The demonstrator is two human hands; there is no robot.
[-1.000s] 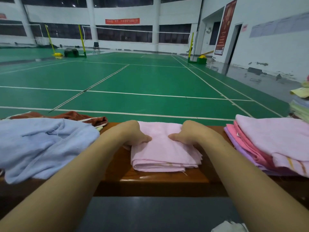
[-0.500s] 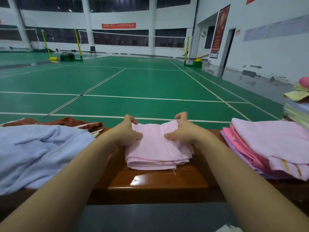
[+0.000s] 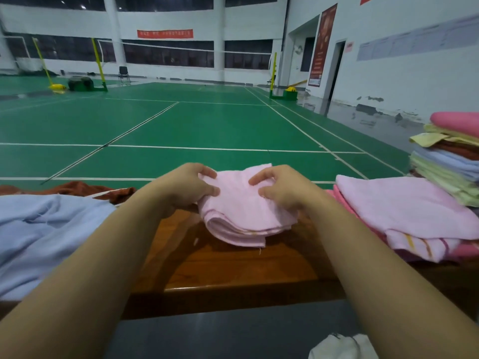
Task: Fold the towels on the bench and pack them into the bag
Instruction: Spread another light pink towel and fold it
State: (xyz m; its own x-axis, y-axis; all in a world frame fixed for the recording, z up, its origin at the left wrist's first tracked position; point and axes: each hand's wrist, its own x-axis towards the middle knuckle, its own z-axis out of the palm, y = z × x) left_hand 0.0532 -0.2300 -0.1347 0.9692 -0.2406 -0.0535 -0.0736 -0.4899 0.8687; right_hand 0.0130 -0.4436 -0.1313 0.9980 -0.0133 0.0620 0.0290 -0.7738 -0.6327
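Both hands pinch a folded pink towel.
Left hand (image 3: 185, 186) and right hand (image 3: 281, 189) grip the pale pink towel (image 3: 241, 216), its layered edges showing, on the wooden bench (image 3: 233, 270).

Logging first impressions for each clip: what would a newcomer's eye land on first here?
Dead centre, the left hand and right hand pinch the far edge of a folded pale pink towel on the wooden bench. A rumpled light blue towel sprawls at left, and a pink stack sits at right. Behind them stretches a bright green badminton court.
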